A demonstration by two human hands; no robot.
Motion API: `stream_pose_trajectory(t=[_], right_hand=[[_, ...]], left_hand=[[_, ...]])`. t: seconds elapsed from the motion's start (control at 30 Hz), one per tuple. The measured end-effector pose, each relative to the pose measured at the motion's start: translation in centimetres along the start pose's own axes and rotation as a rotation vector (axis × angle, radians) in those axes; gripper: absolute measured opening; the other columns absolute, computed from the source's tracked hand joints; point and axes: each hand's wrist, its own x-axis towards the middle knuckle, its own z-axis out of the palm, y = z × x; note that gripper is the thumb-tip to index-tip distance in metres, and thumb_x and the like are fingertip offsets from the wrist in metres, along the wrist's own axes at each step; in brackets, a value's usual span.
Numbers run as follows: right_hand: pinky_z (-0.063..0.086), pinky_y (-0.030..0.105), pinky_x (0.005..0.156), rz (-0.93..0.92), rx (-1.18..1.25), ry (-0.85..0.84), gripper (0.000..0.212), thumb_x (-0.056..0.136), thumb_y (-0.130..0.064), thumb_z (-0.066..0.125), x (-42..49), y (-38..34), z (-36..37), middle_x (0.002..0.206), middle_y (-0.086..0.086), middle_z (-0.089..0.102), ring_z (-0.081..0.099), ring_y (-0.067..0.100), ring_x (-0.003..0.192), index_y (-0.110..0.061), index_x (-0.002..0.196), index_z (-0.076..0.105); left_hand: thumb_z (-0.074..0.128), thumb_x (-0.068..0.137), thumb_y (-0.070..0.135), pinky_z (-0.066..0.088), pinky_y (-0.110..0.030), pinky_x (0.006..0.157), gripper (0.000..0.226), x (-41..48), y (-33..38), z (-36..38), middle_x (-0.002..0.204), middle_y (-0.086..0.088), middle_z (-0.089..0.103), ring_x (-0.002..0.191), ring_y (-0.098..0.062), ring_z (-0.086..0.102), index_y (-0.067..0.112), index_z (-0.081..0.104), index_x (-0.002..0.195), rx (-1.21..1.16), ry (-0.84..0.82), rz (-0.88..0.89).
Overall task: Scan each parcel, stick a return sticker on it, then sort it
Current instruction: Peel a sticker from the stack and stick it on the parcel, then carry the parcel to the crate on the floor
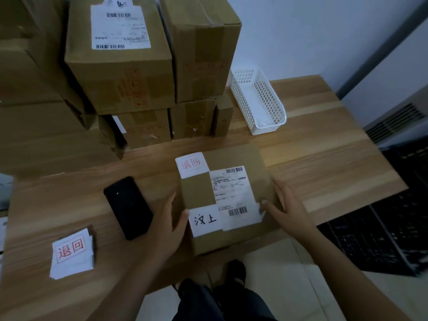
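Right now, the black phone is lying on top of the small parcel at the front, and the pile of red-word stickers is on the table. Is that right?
Not quite. The head view shows the black phone lying on the table just left of the small parcel, not on top of it. The pile of red-word stickers is on the table, as you said.

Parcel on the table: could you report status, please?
Left hand grips brown cardboard parcel; right hand flat on it. White return sticker on. Black phone alongside.
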Motion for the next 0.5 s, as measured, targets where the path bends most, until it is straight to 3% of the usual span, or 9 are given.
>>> stream_pose_trajectory(t=[0.1,0.17,0.3,0.37,0.43,0.5], right_hand=[[0.042,0.004,0.080,0.071,0.202,-0.114,0.066,0.085,-0.031,0.072,-2.0,0.5,-0.6,0.122,-0.032,0.047,0.048,-0.015,0.110,-0.043,0.135,0.031],[0.039,-0.003,0.069,0.115,0.252,-0.205,0.080,0.080,-0.025,0.077,-2.4,1.0,-0.5,0.113,-0.039,0.037,0.045,-0.022,0.100,-0.045,0.131,0.020],[0.040,-0.001,0.077,0.047,0.199,-0.291,0.133,0.060,-0.025,0.092,-2.3,2.5,0.2,0.137,-0.019,0.033,0.036,0.000,0.123,-0.027,0.153,-0.005],[0.042,0.008,0.087,-0.002,0.222,-0.278,0.136,0.057,-0.019,0.093,-2.3,3.5,0.3,0.136,-0.017,0.038,0.039,0.004,0.126,-0.022,0.153,-0.003],[0.042,0.009,0.086,-0.055,0.259,-0.221,0.130,0.057,-0.012,0.093,-3.1,4.3,-0.4,0.121,-0.031,0.035,0.041,-0.001,0.121,-0.021,0.151,0.003],[0.041,0.002,0.084,-0.121,0.323,-0.152,0.125,0.057,-0.007,0.092,-4.6,5.6,-1.9,0.117,-0.036,0.030,0.043,-0.019,0.108,-0.023,0.148,0.007]], left_hand=[[0.053,0.076,0.074,0.042,-0.046,0.106,0.088,-1.6,-0.3,0.7,0.151,0.005,0.035,0.135,-0.014,0.038,0.031,0.026,0.149,-0.150,-0.046,-0.063],[0.061,0.065,0.081,0.044,-0.044,0.104,0.095,-2.5,-0.2,1.2,0.144,0.016,0.042,0.132,-0.008,0.041,0.042,0.027,0.145,-0.226,-0.102,-0.082],[0.090,0.056,0.045,0.042,-0.010,0.087,0.113,-4.5,1.2,3.4,0.127,0.033,0.039,0.116,0.015,0.043,0.043,0.015,0.140,-0.239,-0.169,0.005],[0.093,0.053,0.033,0.039,-0.015,0.092,0.117,-4.9,1.7,4.5,0.129,0.029,0.038,0.119,0.009,0.043,0.040,0.013,0.139,-0.218,-0.115,0.036],[0.096,0.052,0.026,0.041,-0.022,0.096,0.120,-5.3,2.5,5.7,0.134,0.020,0.044,0.122,0.003,0.046,0.037,0.016,0.141,-0.218,-0.079,0.084],[0.095,0.052,0.012,0.042,-0.010,0.090,0.119,-6.3,4.2,7.3,0.133,0.012,0.049,0.115,0.013,0.048,0.025,0.021,0.143,-0.207,-0.043,0.159]])
